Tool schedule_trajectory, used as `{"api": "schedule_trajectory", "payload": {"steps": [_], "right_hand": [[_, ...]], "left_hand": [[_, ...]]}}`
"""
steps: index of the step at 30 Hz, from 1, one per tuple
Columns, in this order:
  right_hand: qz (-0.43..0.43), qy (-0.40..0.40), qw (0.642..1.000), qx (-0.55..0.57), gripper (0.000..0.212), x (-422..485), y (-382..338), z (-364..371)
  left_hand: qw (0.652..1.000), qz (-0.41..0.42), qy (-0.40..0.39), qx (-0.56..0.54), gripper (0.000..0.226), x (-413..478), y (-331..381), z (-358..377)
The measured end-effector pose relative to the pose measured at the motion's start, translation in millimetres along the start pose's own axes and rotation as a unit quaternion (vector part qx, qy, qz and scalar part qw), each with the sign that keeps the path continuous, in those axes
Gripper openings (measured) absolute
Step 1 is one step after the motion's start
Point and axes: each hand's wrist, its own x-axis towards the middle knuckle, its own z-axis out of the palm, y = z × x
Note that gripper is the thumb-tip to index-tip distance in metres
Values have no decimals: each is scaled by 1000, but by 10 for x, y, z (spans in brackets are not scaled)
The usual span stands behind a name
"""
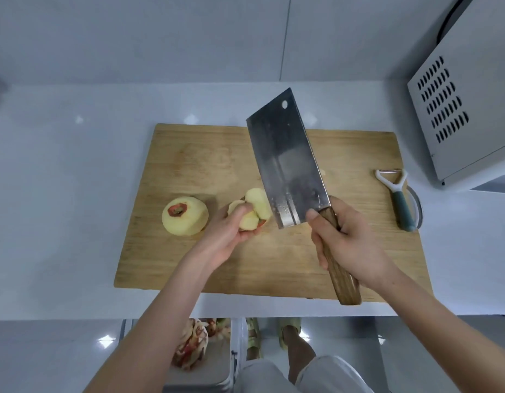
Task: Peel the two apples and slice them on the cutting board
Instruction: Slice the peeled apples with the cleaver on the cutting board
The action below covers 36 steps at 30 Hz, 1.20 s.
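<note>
Apple pieces [252, 211] cupped left, cleaver [288, 163] gripped right.

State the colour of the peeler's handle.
The peeler's handle is teal; seen best in the head view.

left hand [229, 231] cupped, right hand [348, 240] clenched

- Camera where?
- I'm wearing it on my head. It's facing the wall [160, 38], looking steeply down, sitting close over the cutting board [217, 165] and counter [61, 194].
</note>
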Motion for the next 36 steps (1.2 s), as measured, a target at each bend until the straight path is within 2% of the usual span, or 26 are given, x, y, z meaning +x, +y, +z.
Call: {"api": "schedule_trajectory", "payload": {"steps": [6,11,15,19,20,23,26,29,31,36], "right_hand": [[0,-26,1000,-8,19,-162,-91,126],[5,-33,999,-4,14,-246,-107,158],[18,-44,999,4,14,-259,-123,140],[25,-47,999,3,18,-263,-160,123],[23,-46,999,-1,17,-266,-177,126],[6,-39,999,-21,11,-268,-206,155],[17,-36,999,-12,11,-276,-200,162],[41,-41,998,-1,14,-284,-219,126],[51,-44,998,3,17,-274,-240,104],[49,-32,998,24,20,-267,-288,111]], "left_hand": [[999,33,-42,6,5,-213,2,-67],[995,70,-63,25,10,-265,-44,-121],[993,75,-84,17,4,-292,-11,-119],[992,69,-101,19,32,-324,66,-94],[992,68,-101,16,30,-324,72,-75],[996,72,-54,-10,1,-315,29,-9],[997,62,-42,-28,6,-317,-26,31],[996,38,-74,-27,1,-324,5,10],[995,27,-91,-21,6,-308,46,-5],[993,41,-66,-84,18,-284,-2,72]]}}
